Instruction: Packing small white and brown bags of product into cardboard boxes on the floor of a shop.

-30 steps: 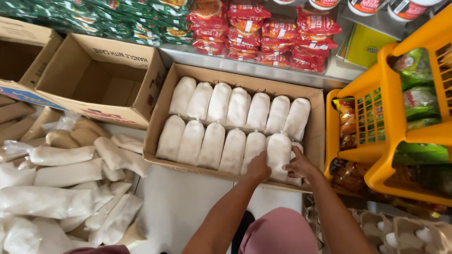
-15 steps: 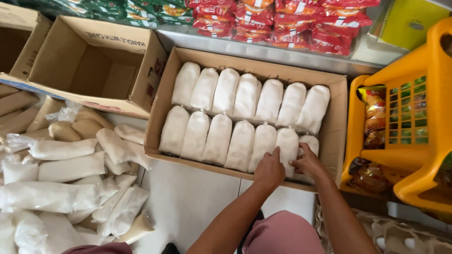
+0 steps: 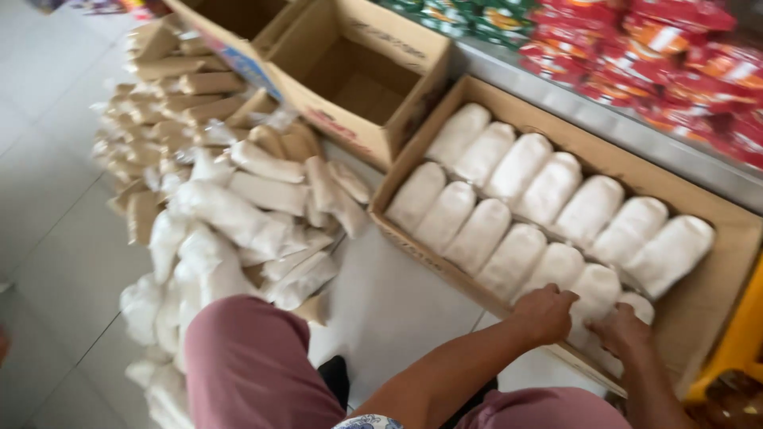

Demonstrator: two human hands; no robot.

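A shallow cardboard box [image 3: 719,282] on the floor holds two rows of white filled plastic bags [image 3: 517,199]. My left hand [image 3: 547,312] rests on the bags at the near right end of the front row, fingers curled over one. My right hand [image 3: 624,328] presses on the last white bag [image 3: 636,306] at that same corner, beside the left hand. Both hands touch bags inside the box; neither lifts one.
A loose heap of white and tan bags [image 3: 230,206] lies on the tiled floor to the left. An empty open cardboard box [image 3: 362,79] stands behind it. Red and green snack packets [image 3: 636,56] line a shelf at the back. My knee in pink trousers [image 3: 246,361] is low in view.
The view has swung left and tilted, showing more of the heap on the floor. Both hands have stayed on the bags at the near right corner of the box.
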